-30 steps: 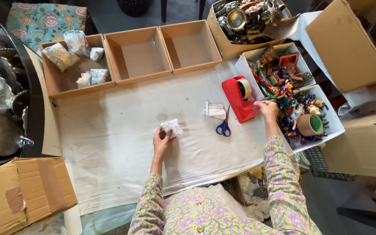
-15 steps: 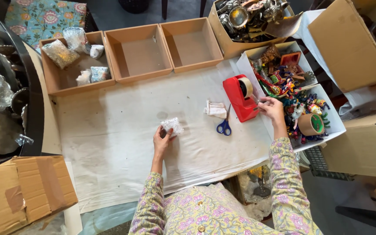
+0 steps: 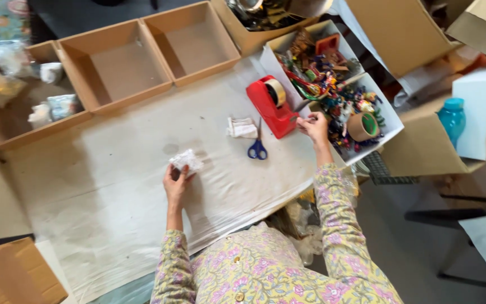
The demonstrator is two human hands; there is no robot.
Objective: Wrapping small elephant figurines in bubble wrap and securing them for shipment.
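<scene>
We pinched a wrapped bundle [image 3: 186, 160] in our left hand [image 3: 175, 183] (contents hidden), our right hand [image 3: 314, 127] pinching barely visible tape at the red dispenser [image 3: 271, 101].

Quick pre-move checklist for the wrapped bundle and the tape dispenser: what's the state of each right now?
1. Left hand holding the small plastic-wrapped bundle on the white table cover: ok.
2. Right hand at the red tape dispenser: ok, fingertips at its front end.
3. Tape strip pulled free: cannot tell, too small to see.
4. Blue-handled scissors within reach between the hands: ok.
5. Empty cardboard trays open at the far edge: ok.
</scene>
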